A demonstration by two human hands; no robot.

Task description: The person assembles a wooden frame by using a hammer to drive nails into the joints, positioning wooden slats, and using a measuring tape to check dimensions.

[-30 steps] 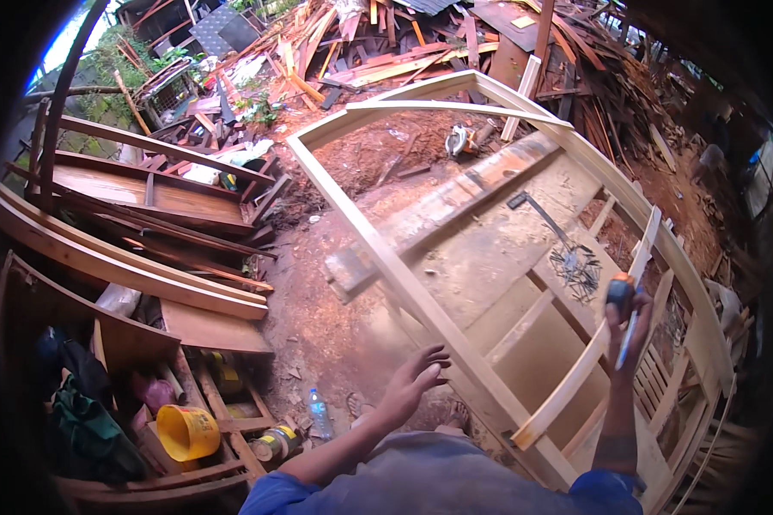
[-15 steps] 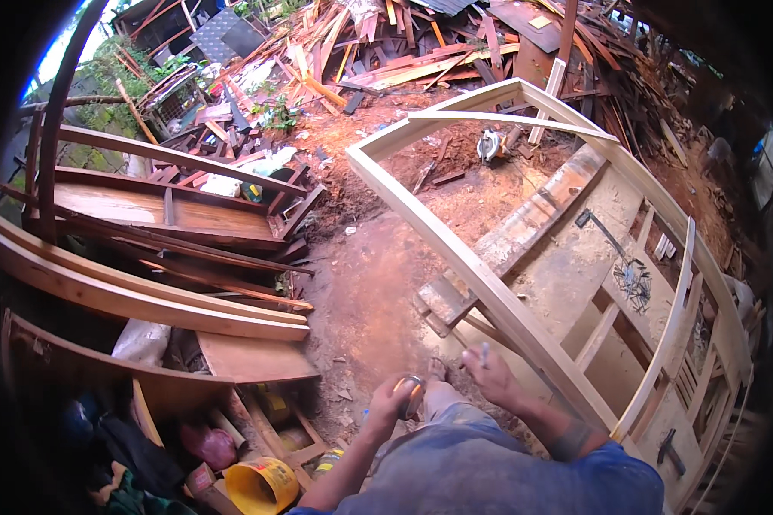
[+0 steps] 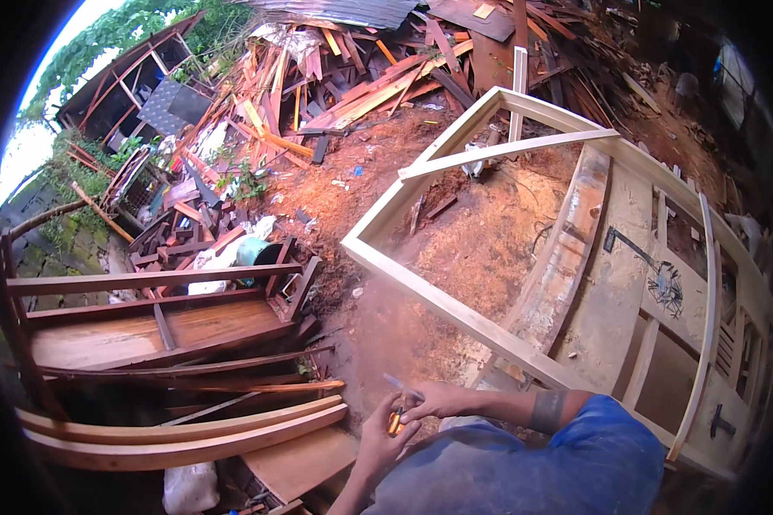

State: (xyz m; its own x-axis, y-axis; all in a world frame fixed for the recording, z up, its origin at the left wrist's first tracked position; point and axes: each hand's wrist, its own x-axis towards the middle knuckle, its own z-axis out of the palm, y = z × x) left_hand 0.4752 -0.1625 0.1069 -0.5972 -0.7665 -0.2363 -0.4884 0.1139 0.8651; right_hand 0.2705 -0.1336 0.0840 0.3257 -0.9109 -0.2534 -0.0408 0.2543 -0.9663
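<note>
In front of my body my two hands meet. My left hand (image 3: 376, 432) is closed around a small orange-and-black tape measure (image 3: 395, 421). My right hand (image 3: 438, 400) reaches across to it, fingertips against its side, and also grips a slim, pencil-like grey stick (image 3: 402, 386) that points up and left. No drawn-out blade can be made out. Just beyond and right of my hands, a pale timber frame (image 3: 464, 309) lies tilted over a work surface, a diagonal brace (image 3: 507, 155) across its far corner.
Right, on the panelled surface (image 3: 593, 335), lie a framing square (image 3: 629, 245), a heap of nails (image 3: 666, 287) and a hammer (image 3: 721, 421). Planks (image 3: 189, 442) and dark wooden furniture (image 3: 155, 330) crowd the left. A circular saw (image 3: 474, 163) sits beyond the brace, before scrap wood (image 3: 361, 94).
My hands, apart before, have come together at the tape measure, the right one moving left. The view has swung, so the frame and furniture sit differently in it.
</note>
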